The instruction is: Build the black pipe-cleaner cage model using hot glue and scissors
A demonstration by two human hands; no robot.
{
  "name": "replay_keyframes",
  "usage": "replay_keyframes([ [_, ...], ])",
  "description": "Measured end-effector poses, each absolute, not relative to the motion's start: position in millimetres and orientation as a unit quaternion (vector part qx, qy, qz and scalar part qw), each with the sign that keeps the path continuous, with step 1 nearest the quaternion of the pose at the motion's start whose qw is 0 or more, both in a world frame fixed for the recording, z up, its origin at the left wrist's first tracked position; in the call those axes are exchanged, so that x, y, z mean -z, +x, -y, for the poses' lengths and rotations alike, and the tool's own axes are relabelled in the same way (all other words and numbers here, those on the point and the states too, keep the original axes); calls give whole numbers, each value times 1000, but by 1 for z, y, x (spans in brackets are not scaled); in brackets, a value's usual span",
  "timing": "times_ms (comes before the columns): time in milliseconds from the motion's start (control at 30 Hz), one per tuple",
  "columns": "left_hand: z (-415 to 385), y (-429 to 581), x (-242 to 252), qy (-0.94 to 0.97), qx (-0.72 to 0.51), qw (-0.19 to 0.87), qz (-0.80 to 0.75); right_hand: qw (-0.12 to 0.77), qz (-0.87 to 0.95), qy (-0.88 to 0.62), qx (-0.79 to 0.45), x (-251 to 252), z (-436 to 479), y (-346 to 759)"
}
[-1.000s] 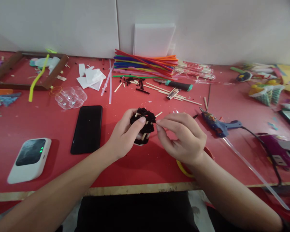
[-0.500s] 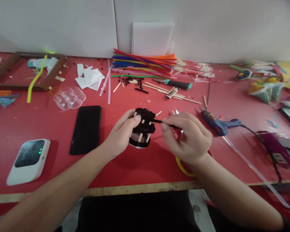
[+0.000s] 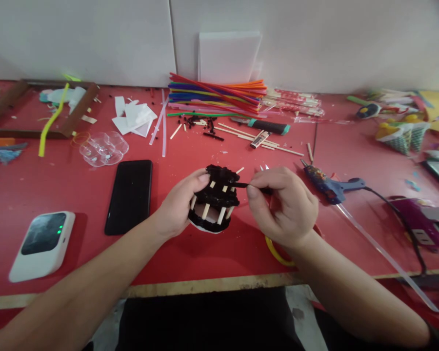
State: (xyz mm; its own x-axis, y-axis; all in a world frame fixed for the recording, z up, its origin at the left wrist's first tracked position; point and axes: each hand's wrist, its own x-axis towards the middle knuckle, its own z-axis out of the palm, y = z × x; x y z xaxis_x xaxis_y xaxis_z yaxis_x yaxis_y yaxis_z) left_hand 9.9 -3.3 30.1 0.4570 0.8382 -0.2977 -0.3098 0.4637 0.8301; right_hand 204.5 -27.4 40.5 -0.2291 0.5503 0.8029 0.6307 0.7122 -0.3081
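Wrapped round the left side of a small tiered model (image 3: pixel 221 200), my left hand (image 3: pixel 179 200) is closed, thumb on top. The model is made of fuzzy black layers joined by short pale wooden sticks, with a rounded base tilted towards me. Between thumb and forefinger, my right hand (image 3: pixel 283 204) pinches a black pipe cleaner (image 3: pixel 240 185); its left end meets the model's upper layer. The rest of the strip is hidden behind my fingers. Beneath my right hand lie scissors (image 3: pixel 280 253) with a yellow handle, largely covered.
Colourful pipe cleaners (image 3: pixel 215 97) lie along the back. A craft knife (image 3: pixel 269 126) and wooden sticks (image 3: pixel 289 150) are in front of them. To the right rests a blue glue gun (image 3: pixel 331 185) with its cord. A phone (image 3: pixel 129 197) and a white device (image 3: pixel 42 246) lie left.
My left hand has turned the model so more of its base and sticks face me, shifting it slightly left and down. My right hand still pinches the black strip.
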Motion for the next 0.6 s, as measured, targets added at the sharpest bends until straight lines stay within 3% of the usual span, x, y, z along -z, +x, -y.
replay_keyframes([
  [600,3,9,-28,368,-402,740,-395,505,801,-308,95,-37,24,207],
])
